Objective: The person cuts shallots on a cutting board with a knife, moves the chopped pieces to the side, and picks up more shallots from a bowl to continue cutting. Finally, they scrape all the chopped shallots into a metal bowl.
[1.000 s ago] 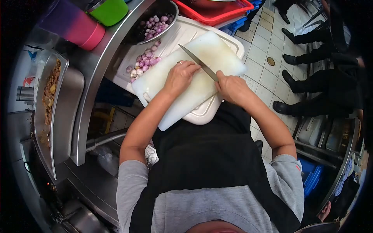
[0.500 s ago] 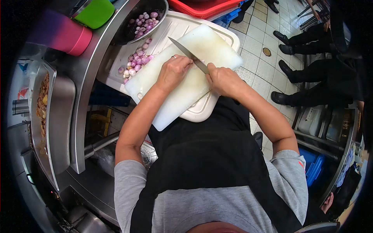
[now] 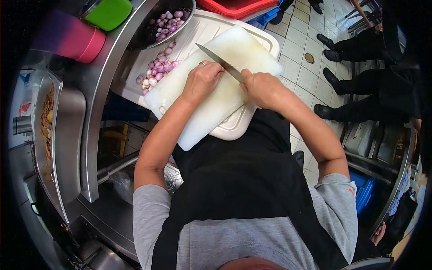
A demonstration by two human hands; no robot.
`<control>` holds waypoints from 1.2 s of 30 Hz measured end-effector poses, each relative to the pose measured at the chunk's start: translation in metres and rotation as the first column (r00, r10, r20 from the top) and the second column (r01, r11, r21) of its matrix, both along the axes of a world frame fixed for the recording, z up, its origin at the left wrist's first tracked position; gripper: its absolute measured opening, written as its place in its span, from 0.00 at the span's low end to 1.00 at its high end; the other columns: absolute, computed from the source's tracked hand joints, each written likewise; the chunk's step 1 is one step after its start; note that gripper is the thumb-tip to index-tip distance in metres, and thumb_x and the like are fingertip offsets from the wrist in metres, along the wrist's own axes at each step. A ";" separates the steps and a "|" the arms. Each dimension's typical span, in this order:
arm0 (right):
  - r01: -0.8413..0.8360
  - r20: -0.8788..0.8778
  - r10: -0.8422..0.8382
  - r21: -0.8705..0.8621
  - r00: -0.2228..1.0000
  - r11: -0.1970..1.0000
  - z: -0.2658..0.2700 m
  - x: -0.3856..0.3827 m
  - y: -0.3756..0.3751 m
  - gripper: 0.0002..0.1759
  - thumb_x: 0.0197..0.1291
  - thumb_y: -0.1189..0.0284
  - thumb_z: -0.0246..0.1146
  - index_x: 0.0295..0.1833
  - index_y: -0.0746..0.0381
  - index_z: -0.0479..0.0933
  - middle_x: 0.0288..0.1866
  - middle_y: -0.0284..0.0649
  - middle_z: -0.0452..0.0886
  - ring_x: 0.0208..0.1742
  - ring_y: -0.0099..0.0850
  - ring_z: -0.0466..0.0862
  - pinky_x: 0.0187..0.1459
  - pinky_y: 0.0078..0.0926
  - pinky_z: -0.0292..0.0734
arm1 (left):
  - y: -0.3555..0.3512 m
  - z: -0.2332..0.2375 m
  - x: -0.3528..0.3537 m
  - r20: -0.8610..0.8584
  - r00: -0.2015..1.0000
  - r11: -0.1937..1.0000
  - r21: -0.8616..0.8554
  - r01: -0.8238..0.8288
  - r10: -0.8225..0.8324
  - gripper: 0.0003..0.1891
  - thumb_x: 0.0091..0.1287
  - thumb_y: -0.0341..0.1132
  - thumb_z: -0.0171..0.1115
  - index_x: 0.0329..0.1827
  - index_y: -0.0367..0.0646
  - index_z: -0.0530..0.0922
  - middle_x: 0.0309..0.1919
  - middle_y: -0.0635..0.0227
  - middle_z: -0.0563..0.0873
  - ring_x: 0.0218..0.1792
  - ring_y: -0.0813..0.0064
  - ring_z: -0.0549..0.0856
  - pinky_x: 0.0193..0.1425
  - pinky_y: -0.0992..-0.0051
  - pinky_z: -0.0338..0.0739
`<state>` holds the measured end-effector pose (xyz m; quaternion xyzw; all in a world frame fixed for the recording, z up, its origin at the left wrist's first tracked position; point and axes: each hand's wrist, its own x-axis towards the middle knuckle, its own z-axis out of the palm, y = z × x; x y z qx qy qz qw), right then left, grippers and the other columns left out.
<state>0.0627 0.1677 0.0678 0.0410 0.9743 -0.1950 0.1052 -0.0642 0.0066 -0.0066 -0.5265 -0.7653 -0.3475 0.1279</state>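
My right hand [image 3: 264, 91] is wrapped round the handle of a knife [image 3: 219, 61]. Its long blade points up and to the left over a white cutting board [image 3: 180, 130]. Close beside the blade, my left hand [image 3: 202, 82] rests on the board with its fingers curled and bunched; whatever they pinch is hidden under them. Peeled purple-pink shallots [image 3: 159, 68] lie in a loose pile at the board's left edge. More shallots [image 3: 168, 24] sit in a metal colander [image 3: 155, 44] beyond the pile.
Under the board is a cream plastic lid or tray [image 3: 234, 130]. A steel counter edge [image 3: 93, 121] runs along the left, with a pink container [image 3: 92, 46], a green one [image 3: 108, 15] and a food pan [image 3: 72, 135]. A red basket [image 3: 238, 11] stands ahead. People in black shoes [image 3: 330, 81] are at right.
My right hand has shifted slightly to the right with the knife, and the blade sits a little differently beside my left fingers. My left hand stays almost in place.
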 end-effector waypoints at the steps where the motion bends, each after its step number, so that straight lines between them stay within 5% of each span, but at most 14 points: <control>1: -0.042 0.033 0.041 0.019 0.999 0.999 0.008 -0.001 0.002 0.15 0.68 0.66 0.55 0.44 0.70 0.69 0.30 0.62 0.82 0.36 0.59 0.83 0.41 0.54 0.77 | 0.001 -0.001 0.001 0.001 1.000 1.000 -0.001 -0.005 0.005 0.05 0.56 0.25 0.68 0.33 0.42 0.79 0.28 0.62 0.85 0.34 0.60 0.85 0.39 0.65 0.81; 6: -0.011 0.021 0.012 -0.031 1.000 0.999 -0.010 0.002 -0.007 0.16 0.68 0.65 0.55 0.46 0.71 0.68 0.32 0.64 0.81 0.38 0.62 0.82 0.45 0.55 0.76 | -0.001 -0.007 -0.001 -0.029 1.000 0.998 0.063 -0.005 0.007 0.05 0.55 0.25 0.67 0.32 0.42 0.79 0.29 0.62 0.85 0.35 0.60 0.85 0.39 0.65 0.81; 8: 0.121 0.037 -0.118 -0.099 0.992 0.988 -0.023 -0.003 -0.009 0.17 0.68 0.65 0.55 0.46 0.71 0.68 0.33 0.65 0.81 0.40 0.63 0.82 0.46 0.55 0.75 | -0.003 -0.006 -0.001 -0.033 0.999 0.998 0.045 -0.031 0.032 0.05 0.56 0.25 0.67 0.33 0.42 0.80 0.30 0.62 0.85 0.36 0.60 0.85 0.40 0.65 0.81; 12: 0.055 0.061 -0.050 -0.073 0.997 0.996 -0.004 -0.010 0.007 0.17 0.70 0.62 0.53 0.48 0.68 0.70 0.37 0.64 0.82 0.44 0.59 0.83 0.48 0.55 0.75 | -0.012 0.000 -0.004 0.026 1.000 0.999 -0.032 0.002 -0.001 0.08 0.55 0.24 0.67 0.39 0.41 0.83 0.37 0.63 0.87 0.42 0.61 0.86 0.46 0.66 0.81; 16: 0.067 0.003 -0.067 -0.070 0.998 0.995 0.015 0.005 0.011 0.15 0.69 0.63 0.56 0.45 0.66 0.69 0.33 0.63 0.80 0.41 0.61 0.81 0.43 0.55 0.74 | -0.047 0.011 -0.036 0.024 0.980 0.977 -0.083 -0.195 0.197 0.09 0.56 0.23 0.66 0.40 0.40 0.85 0.46 0.61 0.86 0.49 0.59 0.84 0.55 0.64 0.79; 22: -0.080 0.068 0.091 -0.154 0.994 0.985 -0.007 0.024 0.010 0.15 0.66 0.64 0.57 0.46 0.66 0.70 0.33 0.63 0.81 0.40 0.60 0.83 0.45 0.55 0.76 | -0.094 0.029 -0.069 -0.017 0.950 0.905 -0.296 -0.304 0.313 0.08 0.58 0.25 0.66 0.40 0.41 0.85 0.44 0.61 0.85 0.49 0.57 0.82 0.55 0.63 0.77; 27: 0.025 0.068 -0.010 -0.225 0.998 0.974 -0.015 0.013 0.048 0.15 0.68 0.62 0.57 0.46 0.65 0.71 0.38 0.62 0.81 0.43 0.59 0.82 0.47 0.50 0.75 | -0.106 0.030 -0.071 -0.010 0.939 0.858 -0.403 -0.319 0.344 0.09 0.58 0.26 0.66 0.42 0.42 0.84 0.44 0.62 0.85 0.48 0.56 0.83 0.55 0.63 0.77; 31: 0.115 0.113 -0.089 -0.254 0.990 0.960 -0.011 0.009 0.071 0.16 0.67 0.62 0.58 0.44 0.66 0.72 0.38 0.61 0.81 0.45 0.57 0.82 0.48 0.47 0.74 | -0.091 0.034 -0.080 -0.058 0.966 0.911 -0.322 -0.257 0.252 0.10 0.58 0.27 0.66 0.44 0.43 0.85 0.44 0.63 0.85 0.48 0.57 0.82 0.55 0.63 0.77; 33: 0.164 0.157 -0.127 -0.251 0.979 0.954 -0.003 0.010 0.071 0.16 0.67 0.62 0.58 0.44 0.66 0.72 0.39 0.62 0.81 0.46 0.57 0.82 0.48 0.47 0.74 | -0.083 0.038 -0.087 -0.059 0.994 0.884 -0.455 -0.111 0.094 0.11 0.59 0.27 0.65 0.45 0.44 0.85 0.44 0.64 0.85 0.50 0.58 0.82 0.56 0.63 0.77; 36: 0.194 0.143 -0.164 -0.237 0.976 0.952 -0.012 0.013 0.072 0.16 0.67 0.62 0.57 0.45 0.67 0.72 0.40 0.63 0.81 0.47 0.57 0.81 0.49 0.49 0.74 | -0.074 0.042 -0.096 -0.032 0.994 0.761 -0.641 -0.100 0.104 0.10 0.61 0.28 0.65 0.45 0.44 0.85 0.44 0.65 0.85 0.52 0.60 0.81 0.57 0.64 0.76</control>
